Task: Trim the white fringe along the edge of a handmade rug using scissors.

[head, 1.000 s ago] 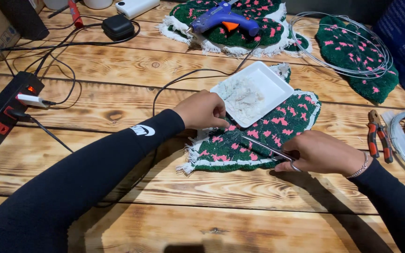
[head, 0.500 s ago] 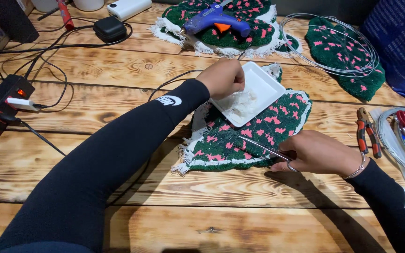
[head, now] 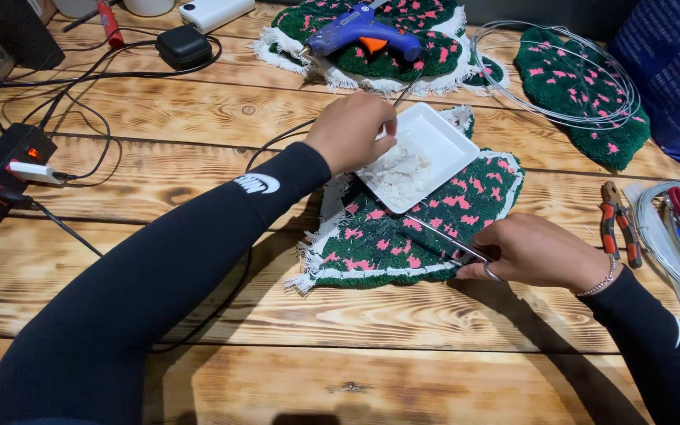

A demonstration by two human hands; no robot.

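- The wooden table [head: 198, 315] carries everything in front of me.
- A green tufted piece with pink flecks [head: 403, 244] lies at the middle, white fringe along its edge.
- A white square tray [head: 442, 142] of pale scraps rests on its upper part.
- My left hand [head: 352, 130] sits at the tray's left rim, grip closed around it.
- My right hand [head: 537, 252] lies at the piece's right edge, grip shut on thin metal scissors [head: 450, 240].

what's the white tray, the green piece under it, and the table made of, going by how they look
White tray: likely plastic or foam, smooth and matte with thin raised edges.
Green piece: tufted yarn or pile, fuzzy, with pink flecks and a frayed white fabric border.
Table: wooden planks with dark grain, knots and a slight sheen.
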